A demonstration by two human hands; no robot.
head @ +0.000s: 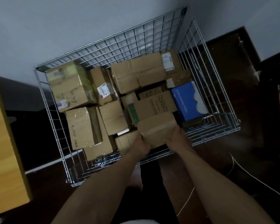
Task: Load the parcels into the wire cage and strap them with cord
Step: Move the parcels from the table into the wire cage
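A wire cage (55,120) stands against the wall, holding several cardboard parcels and one blue box (188,101) at its right side. Both my hands reach over the cage's near rim. My left hand (140,143) and my right hand (176,136) grip the near edge of a plain brown parcel (157,125), which rests tilted on other parcels in the near middle of the cage. A thin pale cord (233,165) lies loose on the dark floor to the right of my right forearm.
A yellow wooden surface (5,143) fills the left edge. Dark furniture (273,94) stands to the right of the cage. The floor around the cage is dark, with a white strip at the left.
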